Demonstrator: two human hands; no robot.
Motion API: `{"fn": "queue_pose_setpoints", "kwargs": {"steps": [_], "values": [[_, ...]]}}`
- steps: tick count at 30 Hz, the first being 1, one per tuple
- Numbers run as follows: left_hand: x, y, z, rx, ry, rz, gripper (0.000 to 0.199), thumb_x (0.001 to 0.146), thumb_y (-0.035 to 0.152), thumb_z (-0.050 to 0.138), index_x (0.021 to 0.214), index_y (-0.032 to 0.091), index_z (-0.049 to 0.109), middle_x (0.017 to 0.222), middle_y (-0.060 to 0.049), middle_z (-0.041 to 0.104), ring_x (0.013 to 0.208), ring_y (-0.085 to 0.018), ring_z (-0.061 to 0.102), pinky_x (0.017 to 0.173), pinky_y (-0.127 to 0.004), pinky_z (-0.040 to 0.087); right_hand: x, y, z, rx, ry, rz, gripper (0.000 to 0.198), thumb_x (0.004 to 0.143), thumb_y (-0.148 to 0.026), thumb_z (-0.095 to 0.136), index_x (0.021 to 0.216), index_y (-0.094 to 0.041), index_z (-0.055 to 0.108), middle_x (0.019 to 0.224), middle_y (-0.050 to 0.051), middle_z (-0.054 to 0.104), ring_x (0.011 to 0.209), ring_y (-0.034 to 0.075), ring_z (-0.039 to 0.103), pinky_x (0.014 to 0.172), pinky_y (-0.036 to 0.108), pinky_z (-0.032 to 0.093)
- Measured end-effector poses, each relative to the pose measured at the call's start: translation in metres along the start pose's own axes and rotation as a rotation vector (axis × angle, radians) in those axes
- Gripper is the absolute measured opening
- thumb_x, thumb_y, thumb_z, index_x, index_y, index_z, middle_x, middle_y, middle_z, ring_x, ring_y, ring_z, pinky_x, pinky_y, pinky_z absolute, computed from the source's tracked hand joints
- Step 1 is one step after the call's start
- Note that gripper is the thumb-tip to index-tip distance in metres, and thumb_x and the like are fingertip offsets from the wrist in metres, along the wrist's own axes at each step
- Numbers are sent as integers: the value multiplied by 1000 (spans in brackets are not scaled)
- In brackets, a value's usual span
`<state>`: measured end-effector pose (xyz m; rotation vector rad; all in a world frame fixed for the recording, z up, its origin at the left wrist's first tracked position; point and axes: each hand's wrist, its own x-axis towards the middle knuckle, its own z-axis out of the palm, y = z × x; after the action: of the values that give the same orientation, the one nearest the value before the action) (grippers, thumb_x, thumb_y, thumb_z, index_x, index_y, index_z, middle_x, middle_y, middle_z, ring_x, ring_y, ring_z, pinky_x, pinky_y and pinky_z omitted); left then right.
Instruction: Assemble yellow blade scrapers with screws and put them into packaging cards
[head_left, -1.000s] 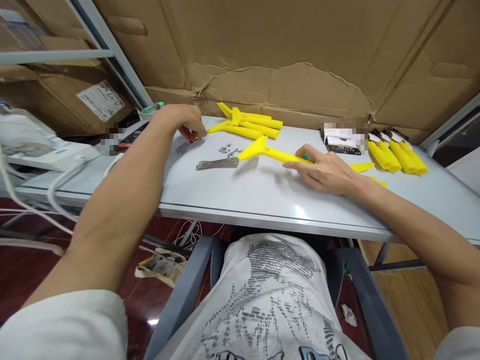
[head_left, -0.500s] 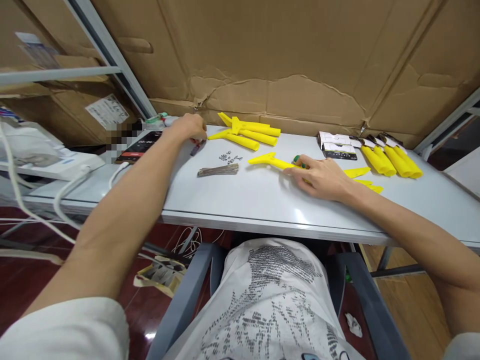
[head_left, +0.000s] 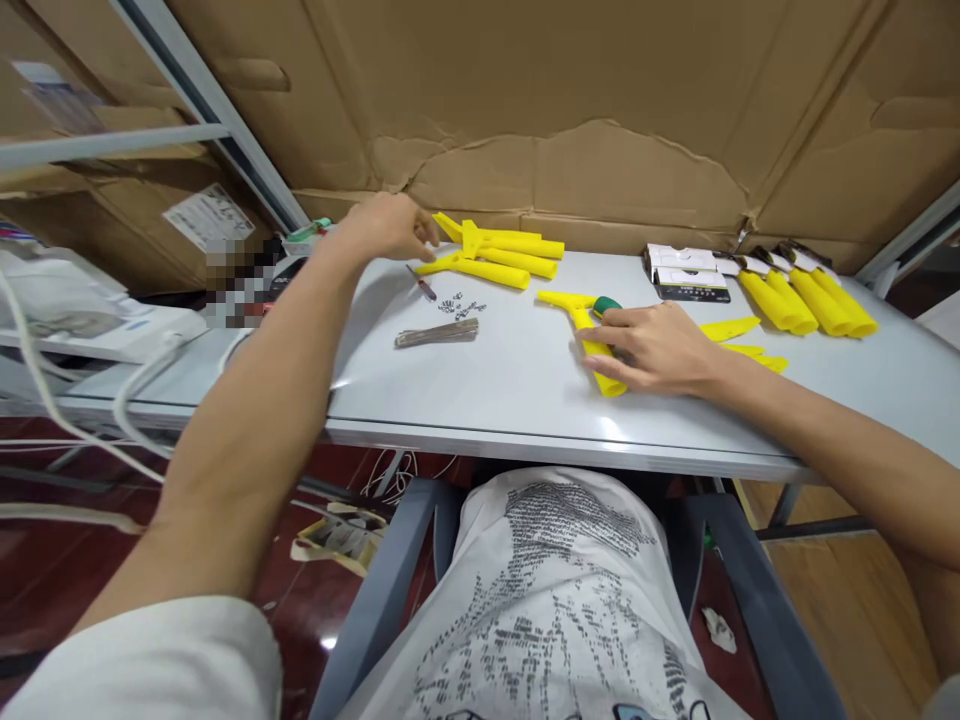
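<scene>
My left hand (head_left: 394, 228) hovers at the back of the table with its fingers apart, by the tips of several stacked yellow plastic handles (head_left: 517, 262). Below its fingers lies a small, thin tool with a dark red end (head_left: 424, 288), apart from the hand. My right hand (head_left: 652, 345) grips a yellow plastic handle (head_left: 600, 362) with a hollow tube end, which points toward the front edge. A rounded green end (head_left: 606, 305) shows at the same hand; the rest is hidden under the fingers.
Small metal pieces (head_left: 459, 306) and a bundle of thin metal strips (head_left: 437, 333) lie mid-table. Yellow pointed parts (head_left: 731, 330) are beside my right hand. White-and-black boxes (head_left: 686, 272) and yellow tubes (head_left: 817, 300) stand right. Cardboard (head_left: 540, 90) backs the table; white cables (head_left: 135, 390) hang left.
My left hand has moved up and right, leaving the small red-ended tool uncovered. In my right hand, the yellow handle has turned so its tube end faces the front edge. The view has shifted slightly.
</scene>
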<state>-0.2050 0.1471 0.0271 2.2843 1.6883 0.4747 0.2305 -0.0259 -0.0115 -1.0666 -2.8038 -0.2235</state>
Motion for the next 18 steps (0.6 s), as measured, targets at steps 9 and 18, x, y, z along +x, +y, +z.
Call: {"fn": "queue_pose_setpoints", "kwargs": {"steps": [9,18], "values": [[-36,91,14,136,-637,-5,51,54,61,96,90,27,86,66,1,67,60,-15,48,61,-30,31,2,1,1,-35,27,-17,84,116,-68,14,125,-22,84,101,10,77,76,20,56,66,37,21],[-33,96,22,175,-585,44,24,69,42,95,82,24,85,72,1,70,69,-16,53,67,-29,30,2,2,2,-79,41,-35,76,117,-61,21,126,-21,84,101,10,79,76,20,59,66,36,23]]}}
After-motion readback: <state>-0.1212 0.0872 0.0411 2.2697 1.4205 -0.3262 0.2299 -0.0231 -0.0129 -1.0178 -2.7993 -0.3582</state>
